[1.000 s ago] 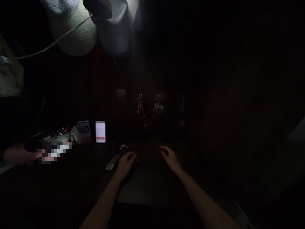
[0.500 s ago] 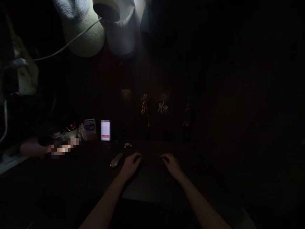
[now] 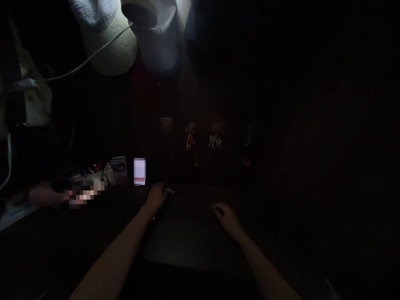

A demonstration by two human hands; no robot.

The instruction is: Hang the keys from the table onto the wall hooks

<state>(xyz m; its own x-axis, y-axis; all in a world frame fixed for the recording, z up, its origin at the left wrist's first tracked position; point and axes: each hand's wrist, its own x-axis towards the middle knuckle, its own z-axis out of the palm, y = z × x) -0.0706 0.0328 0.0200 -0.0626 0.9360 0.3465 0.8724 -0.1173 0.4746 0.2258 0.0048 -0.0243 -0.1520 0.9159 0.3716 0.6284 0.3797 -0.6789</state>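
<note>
My left hand (image 3: 156, 196) reaches over the dark tabletop (image 3: 184, 233), palm down. Its fingers are at a small white item (image 3: 169, 191), of which only an edge shows; whether they grip it is too dark to tell. A glint beside that wrist is all that shows of a pale, oblong object (image 3: 153, 218), mostly covered by my arm. My right hand (image 3: 226, 214) rests on the tabletop to the right, thumb and fingers apart and loosely bent, holding nothing.
Behind the tabletop, bunches of keys (image 3: 215, 142) and a yellow cord (image 3: 188, 141) hang from wall hooks. A lit screen (image 3: 139, 171), a small box (image 3: 119, 168) and a pinkish object (image 3: 46, 194) stand at left. Caps (image 3: 109, 46) and a white cable (image 3: 90, 56) hang above.
My left hand has moved forward and to the left, from beside the pale oblong object to the small white item, covering most of both. My right hand stays about where it was.
</note>
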